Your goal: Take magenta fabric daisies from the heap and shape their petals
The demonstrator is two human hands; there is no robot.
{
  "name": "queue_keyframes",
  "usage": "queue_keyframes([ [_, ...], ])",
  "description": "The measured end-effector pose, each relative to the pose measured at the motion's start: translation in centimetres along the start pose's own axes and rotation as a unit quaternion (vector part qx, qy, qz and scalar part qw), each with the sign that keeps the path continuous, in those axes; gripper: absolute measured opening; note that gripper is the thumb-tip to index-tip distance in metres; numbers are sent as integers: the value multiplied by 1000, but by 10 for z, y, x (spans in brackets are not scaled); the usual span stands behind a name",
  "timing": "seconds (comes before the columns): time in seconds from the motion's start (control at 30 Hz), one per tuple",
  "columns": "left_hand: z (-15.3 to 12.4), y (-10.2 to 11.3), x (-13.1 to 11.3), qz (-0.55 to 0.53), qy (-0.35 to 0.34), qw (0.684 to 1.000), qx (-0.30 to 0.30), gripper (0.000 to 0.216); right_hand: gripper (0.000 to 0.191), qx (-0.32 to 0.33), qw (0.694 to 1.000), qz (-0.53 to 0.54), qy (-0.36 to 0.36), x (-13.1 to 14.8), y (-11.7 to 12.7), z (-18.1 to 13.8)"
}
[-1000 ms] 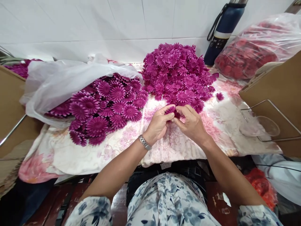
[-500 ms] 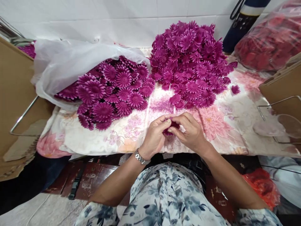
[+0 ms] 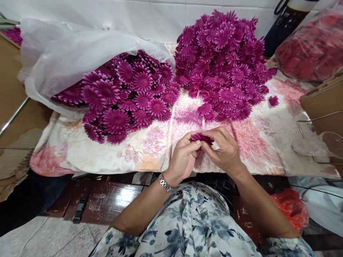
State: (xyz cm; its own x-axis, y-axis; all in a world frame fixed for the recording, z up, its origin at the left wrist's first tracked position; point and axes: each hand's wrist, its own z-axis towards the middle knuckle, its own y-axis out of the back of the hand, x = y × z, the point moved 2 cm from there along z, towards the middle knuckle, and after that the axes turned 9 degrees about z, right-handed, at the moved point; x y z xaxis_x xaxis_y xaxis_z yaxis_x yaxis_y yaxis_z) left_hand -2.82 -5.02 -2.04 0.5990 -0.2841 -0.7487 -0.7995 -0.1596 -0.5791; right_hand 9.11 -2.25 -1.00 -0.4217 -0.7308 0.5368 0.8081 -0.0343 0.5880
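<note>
From the head view, I am looking down at both hands meeting over the near edge of the surface (image 3: 80, 157), which is lying under a flowered cloth. My left hand (image 3: 183, 160), wearing a metal watch (image 3: 164, 182) at the wrist, is pinching a small purple flower (image 3: 201, 137) between thumb and fingertips, so that grip is closing on the flower. My right hand (image 3: 226, 151) is pressing in from the other side, its fingers curling over the same flower, that grip also closing on it. The flower is sitting between the two hands, lifted just above the cloth, and most of it is hiding behind the fingers.

Farther back, a tall heap of purple flowers (image 3: 222, 60) is piling up against the tiled wall, with one loose bloom (image 3: 273, 100) lying apart at its right. To the left, larger purple flowers (image 3: 125, 96) are spilling out of a white plastic bag (image 3: 66, 57) onto the cloth. Purple dust (image 3: 187, 115) is staining the cloth between the heaps and my hands. At the far right, a clear bag of red petals (image 3: 311, 50) is resting beside a dark flask (image 3: 286, 25).
</note>
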Motion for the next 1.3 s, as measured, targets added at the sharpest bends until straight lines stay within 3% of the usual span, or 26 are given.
queue_keyframes([
  [0.23, 7, 3, -5, 16, -10, 999, -44, 10, 29, -54, 996, -66, 22, 0, -4, -1],
  [0.37, 12, 3, -12, 0, 1, 998, -59, 6, 24, -81, 986, -140, 46, 3, -7, 1],
  [0.67, 10, 10, -8, -2, 48, 999, -7, 34, 8, 14, 997, -33, -64, -3, -8, 5],
  [0.83, 6, 9, -2, -16, 27, 999, -8, 34, 5, 12, 998, 4, -57, -2, -9, 3],
  [1.13, 6, 13, 5, 33, -22, 999, -22, 33, 9, -2, 998, -58, -25, 3, -13, 0],
  [1.3, 5, 14, -1, 26, 14, 999, -44, 27, 9, -19, 997, -17, -71, 2, -9, 3],
])
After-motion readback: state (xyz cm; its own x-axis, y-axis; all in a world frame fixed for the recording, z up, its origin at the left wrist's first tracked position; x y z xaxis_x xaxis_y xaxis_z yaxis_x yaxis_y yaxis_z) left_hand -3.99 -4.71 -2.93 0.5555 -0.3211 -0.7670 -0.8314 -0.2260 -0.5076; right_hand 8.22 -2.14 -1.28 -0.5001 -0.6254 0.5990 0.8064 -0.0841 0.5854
